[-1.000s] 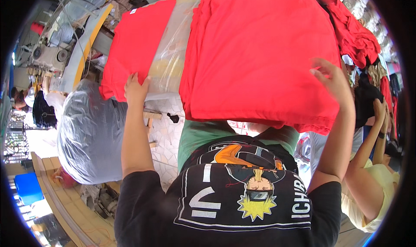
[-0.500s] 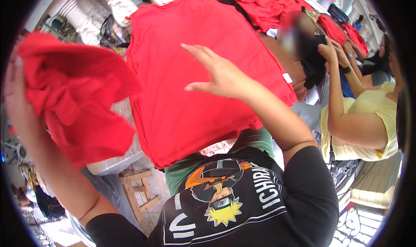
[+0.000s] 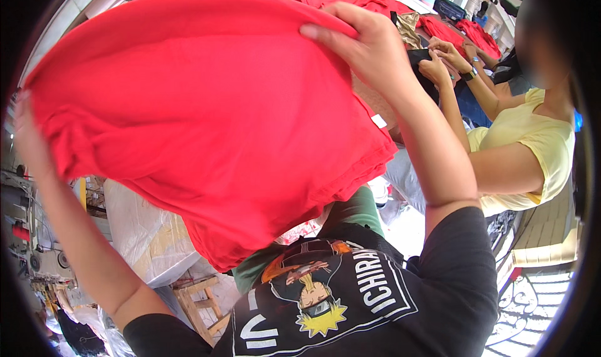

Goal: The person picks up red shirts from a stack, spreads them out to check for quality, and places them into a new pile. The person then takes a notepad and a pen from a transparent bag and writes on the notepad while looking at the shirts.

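A broad red garment (image 3: 188,81) is stretched out between my two hands, its far edge bowed upward. My right hand (image 3: 375,47) pinches its upper right edge, with the thumb on top of the cloth. At the far left my left hand (image 3: 30,128), smeared and partly dark at the rim, is closed on the other corner. Beneath the lifted cloth, red garments (image 3: 369,147) lie over my lap, and a small white label (image 3: 379,120) shows at their right side. Where the lifted garment stops and those under it begin is hard to make out.
To the right a person in a yellow top (image 3: 513,138) handles dark cloth (image 3: 421,61). More red garments (image 3: 382,3) lie on the table beyond. A plastic-wrapped bundle (image 3: 141,225) stands at lower left, beside a wooden stool (image 3: 199,300).
The bunched garment in my left hand is now spread wide across the front. My right hand, open before, has moved up and right and taken hold of its edge.
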### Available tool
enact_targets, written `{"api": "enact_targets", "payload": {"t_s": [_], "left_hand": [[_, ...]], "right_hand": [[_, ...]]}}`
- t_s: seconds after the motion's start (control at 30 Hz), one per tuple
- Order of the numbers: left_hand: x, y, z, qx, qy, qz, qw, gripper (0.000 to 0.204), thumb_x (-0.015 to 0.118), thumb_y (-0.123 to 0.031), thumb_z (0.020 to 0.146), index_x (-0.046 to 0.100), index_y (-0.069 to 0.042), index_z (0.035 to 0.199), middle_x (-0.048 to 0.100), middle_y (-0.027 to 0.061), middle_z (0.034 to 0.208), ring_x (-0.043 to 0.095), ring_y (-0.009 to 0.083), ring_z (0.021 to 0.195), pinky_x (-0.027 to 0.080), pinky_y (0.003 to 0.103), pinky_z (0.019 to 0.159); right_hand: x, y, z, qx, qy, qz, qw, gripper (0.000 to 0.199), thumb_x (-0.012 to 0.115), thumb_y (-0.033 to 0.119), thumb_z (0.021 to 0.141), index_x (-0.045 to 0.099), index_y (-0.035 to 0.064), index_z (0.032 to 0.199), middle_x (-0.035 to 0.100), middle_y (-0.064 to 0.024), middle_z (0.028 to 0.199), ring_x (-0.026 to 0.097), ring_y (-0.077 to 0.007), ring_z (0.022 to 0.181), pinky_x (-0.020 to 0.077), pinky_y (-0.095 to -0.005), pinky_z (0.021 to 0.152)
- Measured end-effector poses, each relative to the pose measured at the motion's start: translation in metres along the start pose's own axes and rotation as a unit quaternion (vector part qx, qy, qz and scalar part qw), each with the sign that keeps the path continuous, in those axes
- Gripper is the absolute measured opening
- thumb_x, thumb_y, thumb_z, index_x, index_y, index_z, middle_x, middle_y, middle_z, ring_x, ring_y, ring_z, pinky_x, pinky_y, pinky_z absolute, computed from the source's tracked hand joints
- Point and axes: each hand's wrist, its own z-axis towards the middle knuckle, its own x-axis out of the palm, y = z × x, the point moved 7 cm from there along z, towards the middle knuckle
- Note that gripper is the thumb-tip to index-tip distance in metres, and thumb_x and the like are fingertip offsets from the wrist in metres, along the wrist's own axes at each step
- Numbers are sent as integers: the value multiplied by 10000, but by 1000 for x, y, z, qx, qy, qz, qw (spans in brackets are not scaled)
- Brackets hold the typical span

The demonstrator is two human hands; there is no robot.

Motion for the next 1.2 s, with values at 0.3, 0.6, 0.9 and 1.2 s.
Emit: {"api": "enact_targets", "payload": {"t_s": [0.3,0.6,0.9,1.2], "left_hand": [[91,-114,-86,-313,317,-390,806,399,573,-204,910,518,-27,1264,549,93,1247,492,177,1164,345,308,1008],[77,-189,-67,-264,352,-489,753,328,578,-221,905,586,-41,1179,606,31,1128,533,120,1063,390,266,940],[107,-409,-200,-104,528,-445,716,574,749,-386,697,594,-105,1172,492,113,1299,400,287,1251,305,442,1032],[93,-415,-214,-216,354,-412,811,274,686,-241,782,668,-131,1032,592,41,1162,484,243,1166,313,408,998]], "right_hand": [[16,123,-132,-318,615,449,565,272,571,224,895,566,-1,1047,538,-207,1165,552,-352,1027,446,-423,880],[-24,156,-132,-294,646,390,586,195,581,227,867,597,32,860,575,-148,1060,557,-281,960,445,-389,828],[167,-55,-149,-84,479,-236,841,473,718,348,738,615,39,1080,587,-156,1045,576,-334,970,480,-412,801],[168,-84,-150,-12,365,-104,925,187,639,212,802,688,74,918,607,-94,894,598,-294,867,500,-411,732]]}}
